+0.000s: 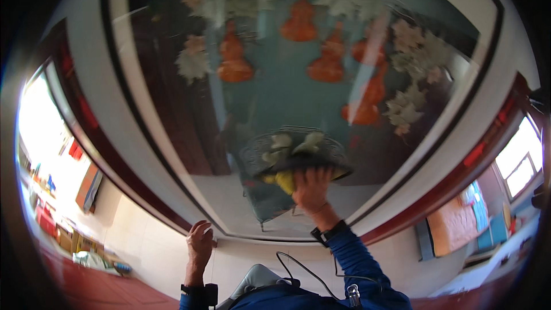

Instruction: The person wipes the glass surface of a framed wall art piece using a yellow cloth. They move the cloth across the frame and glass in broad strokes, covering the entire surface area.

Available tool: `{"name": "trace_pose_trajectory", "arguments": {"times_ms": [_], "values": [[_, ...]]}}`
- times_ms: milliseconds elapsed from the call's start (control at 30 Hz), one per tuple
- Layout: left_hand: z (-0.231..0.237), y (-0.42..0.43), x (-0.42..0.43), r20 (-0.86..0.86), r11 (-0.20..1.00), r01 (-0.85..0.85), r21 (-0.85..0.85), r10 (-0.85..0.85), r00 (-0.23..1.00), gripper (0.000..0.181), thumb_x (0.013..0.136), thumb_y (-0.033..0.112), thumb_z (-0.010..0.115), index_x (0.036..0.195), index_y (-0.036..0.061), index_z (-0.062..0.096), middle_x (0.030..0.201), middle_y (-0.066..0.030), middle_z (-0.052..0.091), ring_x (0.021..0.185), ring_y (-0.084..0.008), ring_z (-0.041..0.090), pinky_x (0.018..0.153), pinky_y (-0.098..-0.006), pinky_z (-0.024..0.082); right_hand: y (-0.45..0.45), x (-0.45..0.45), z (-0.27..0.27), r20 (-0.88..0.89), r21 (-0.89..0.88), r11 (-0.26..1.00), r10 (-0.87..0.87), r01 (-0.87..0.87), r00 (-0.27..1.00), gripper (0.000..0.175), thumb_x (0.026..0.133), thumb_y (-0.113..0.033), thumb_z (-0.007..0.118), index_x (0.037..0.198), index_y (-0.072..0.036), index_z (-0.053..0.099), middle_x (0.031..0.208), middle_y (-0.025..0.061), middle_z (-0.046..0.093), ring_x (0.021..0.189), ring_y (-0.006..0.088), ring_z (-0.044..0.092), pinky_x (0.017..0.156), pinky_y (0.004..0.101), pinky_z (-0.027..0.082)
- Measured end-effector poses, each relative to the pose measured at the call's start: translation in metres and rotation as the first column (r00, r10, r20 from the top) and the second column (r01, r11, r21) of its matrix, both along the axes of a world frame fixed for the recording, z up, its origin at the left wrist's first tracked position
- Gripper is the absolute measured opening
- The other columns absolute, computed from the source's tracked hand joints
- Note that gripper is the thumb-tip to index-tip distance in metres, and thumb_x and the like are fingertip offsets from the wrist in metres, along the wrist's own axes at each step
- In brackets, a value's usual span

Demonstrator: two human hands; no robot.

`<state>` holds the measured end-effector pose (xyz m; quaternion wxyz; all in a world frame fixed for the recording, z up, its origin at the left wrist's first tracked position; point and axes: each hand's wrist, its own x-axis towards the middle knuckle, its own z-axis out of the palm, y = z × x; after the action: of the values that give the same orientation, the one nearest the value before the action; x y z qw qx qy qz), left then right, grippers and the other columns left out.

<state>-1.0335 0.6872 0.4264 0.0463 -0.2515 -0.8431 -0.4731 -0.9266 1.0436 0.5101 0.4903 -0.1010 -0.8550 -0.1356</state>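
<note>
A large framed picture of orange gourds and pale leaves (275,99) rises in front of me behind a glossy, reflecting surface. Against its lower middle, my right hand (312,189) presses a yellow cloth (284,181), fingers spread over it. A dark, blurred curved shape (308,161) shows just above those fingers; I cannot tell whether it belongs to the cloth, the picture or a reflection. My left hand (200,241) is raised beside the frame's lower left corner, fingers loosely bent, with nothing seen in it. Whether its fingertips touch the frame is unclear.
Dark red door frames (88,114) flank the picture wall. Through the left opening are boxes and bags (88,258) on the floor; through the right one, a bed (458,226) near a window (521,159). A black cable (308,273) loops in front of my body.
</note>
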Motion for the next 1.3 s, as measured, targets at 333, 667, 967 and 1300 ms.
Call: {"name": "trace_pose_trajectory", "arguments": {"times_ms": [333,667,967,1300], "values": [[-0.008,0.001,-0.01,-0.02,0.997,0.081,0.01,-0.081,0.997,0.022,0.087,-0.002,0.064,0.107,-0.0018,0.072,0.12,-0.0188,0.071,0.104,-0.0324,0.071,0.084,-0.0378,0.058,0.127,0.11,0.083,-0.294,-0.237,0.94,-0.31,0.245,0.904,0.066,0.092,-0.031,0.066,0.146,0.003,0.048,0.147,0.0323,0.045,0.133,0.0548,0.042,0.111,0.0651,0.032],[-0.016,0.036,-0.007,-0.075,0.969,0.244,0.036,-0.24,0.968,0.021,0.087,-0.006,0.062,0.105,-0.0025,0.072,0.113,-0.0185,0.072,0.097,-0.03,0.071,0.081,-0.036,0.057,0.105,0.121,-0.062,-0.533,-0.604,0.789,-0.292,-0.115,0.794,0.055,0.094,-0.03,0.068,0.138,-0.001,0.051,0.139,0.0255,0.048,0.13,0.0489,0.043,0.112,0.0597,0.032],[-0.052,0.054,-0.041,-0.149,0.954,0.294,-0.065,-0.301,0.942,0.023,0.086,-0.005,0.061,0.108,-0.0035,0.07,0.115,-0.0166,0.071,0.106,-0.03,0.067,0.095,-0.0388,0.054,0.187,0.147,0.06,-0.511,-0.398,0.891,-0.413,0.218,0.754,0.07,0.094,-0.033,0.062,0.151,0.002,0.042,0.155,0.0364,0.032,0.143,0.0598,0.028,0.117,0.0685,0.021],[-0.063,0.069,-0.036,0.003,0.943,0.333,0.021,-0.333,0.943,0.023,0.089,-0.004,0.061,0.111,-0.0034,0.069,0.119,-0.0154,0.069,0.106,-0.0276,0.067,0.091,-0.0356,0.055,0.139,0.144,-0.078,-0.39,-0.36,0.891,-0.412,0.275,0.824,0.065,0.091,-0.033,0.067,0.141,0.005,0.053,0.144,0.0354,0.046,0.137,0.0597,0.037,0.115,0.0727,0.024]]}}
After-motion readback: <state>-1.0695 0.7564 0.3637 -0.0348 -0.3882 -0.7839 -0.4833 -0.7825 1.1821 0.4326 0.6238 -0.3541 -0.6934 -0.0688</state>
